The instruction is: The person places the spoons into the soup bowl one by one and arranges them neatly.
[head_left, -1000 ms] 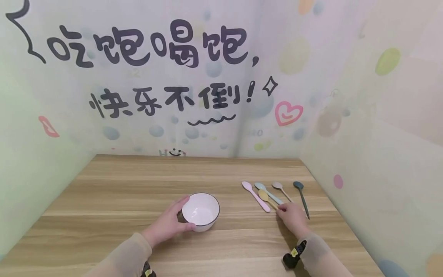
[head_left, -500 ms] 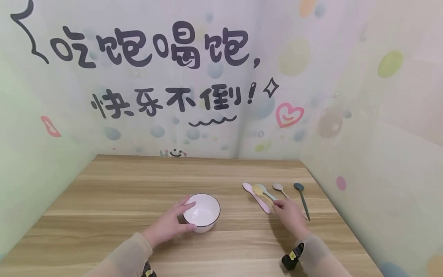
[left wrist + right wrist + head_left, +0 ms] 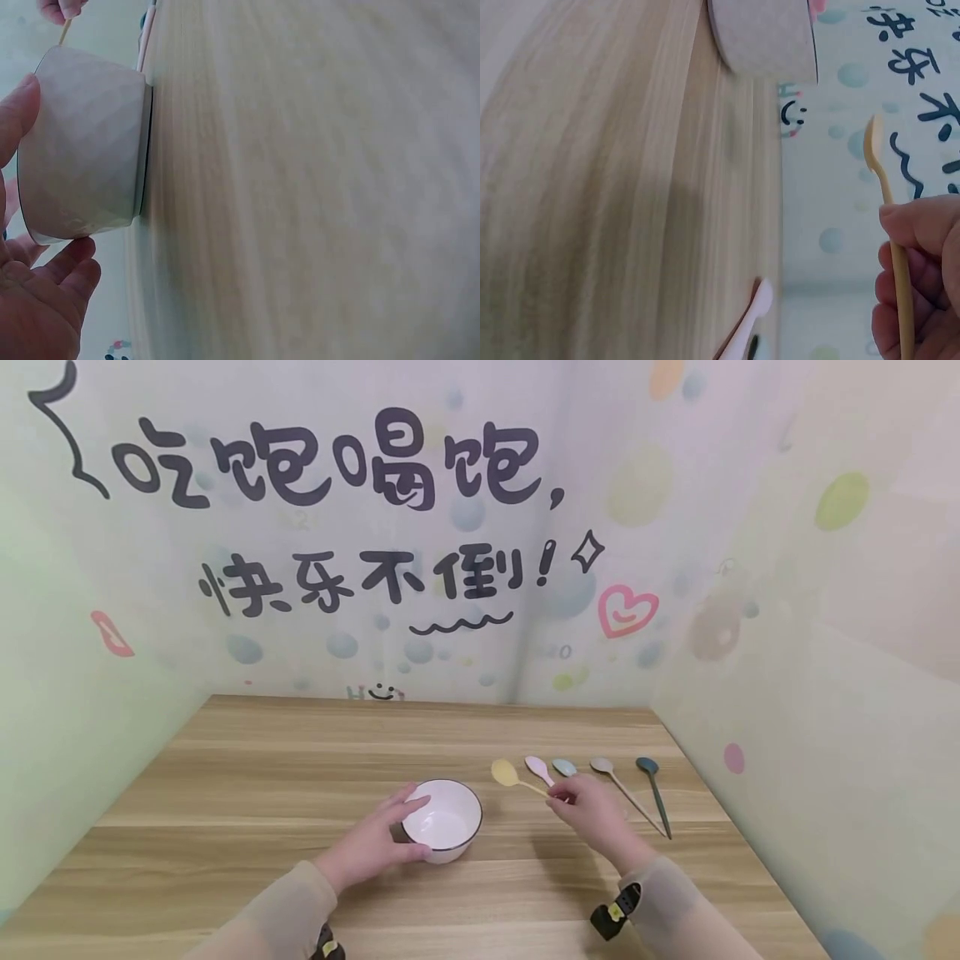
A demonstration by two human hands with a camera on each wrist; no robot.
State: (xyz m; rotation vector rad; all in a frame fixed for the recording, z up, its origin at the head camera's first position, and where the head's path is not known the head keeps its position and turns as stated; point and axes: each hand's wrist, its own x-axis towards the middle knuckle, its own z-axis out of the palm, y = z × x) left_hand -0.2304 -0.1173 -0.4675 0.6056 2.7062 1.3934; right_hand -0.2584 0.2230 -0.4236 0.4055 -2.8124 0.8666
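Note:
In the head view a white bowl (image 3: 446,822) with a dark rim stands on the wooden table, and my left hand (image 3: 367,847) grips its left side between thumb and fingers. The left wrist view shows its dimpled outer wall (image 3: 90,142) with my fingertips touching it. My right hand (image 3: 596,818) pinches a yellow spoon (image 3: 506,772) by the handle, raised off the table, its head pointing left toward the bowl. Thumb and curled fingers close on that handle in the right wrist view, where the spoon (image 3: 885,180) shows from the side.
A pink spoon (image 3: 536,766) and a light blue spoon (image 3: 564,767) lie partly behind my right hand. Farther right lie a beige spoon (image 3: 622,787) and a dark teal spoon (image 3: 656,793). Walls enclose the table (image 3: 315,752) at the back and sides.
My right hand has lifted the yellow spoon from among the others and carried it left toward the bowl. My left hand stays at the bowl, which has shifted very slightly right.

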